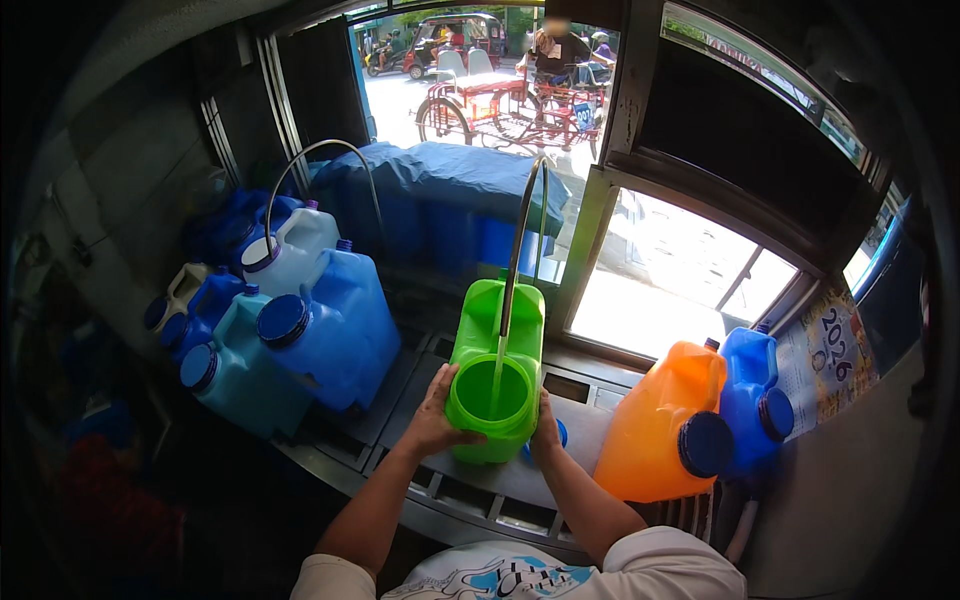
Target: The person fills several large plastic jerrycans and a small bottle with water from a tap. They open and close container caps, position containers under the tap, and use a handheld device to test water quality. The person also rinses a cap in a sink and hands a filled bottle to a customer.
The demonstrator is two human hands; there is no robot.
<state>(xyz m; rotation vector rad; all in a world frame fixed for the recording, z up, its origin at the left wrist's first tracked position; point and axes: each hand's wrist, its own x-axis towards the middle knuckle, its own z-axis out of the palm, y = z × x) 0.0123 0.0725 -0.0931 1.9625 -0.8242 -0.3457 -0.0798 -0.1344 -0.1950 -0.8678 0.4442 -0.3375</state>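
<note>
Between my two hands stands a green plastic water container [480, 442], its wide round mouth uncapped. My left hand [439, 420] lies against its left side near the rim, and my right hand [547, 427] clasps the right side, its fingers partly hidden. A curved metal spout [517, 247] comes down over the container, and a stream of water [496, 382] runs from it into the mouth. A blue lid [561, 433] lies on the metal counter by my right hand, partly covered by it.
An orange container [652, 427] and a blue container [742, 405] stand capped at the right. Several capped containers crowd the left, including a large blue one [349, 330]. Another curved metal spout [322, 144] reaches a whitish container [304, 255]. Outside the window, a person [559, 56] is beside red pedal tricycles.
</note>
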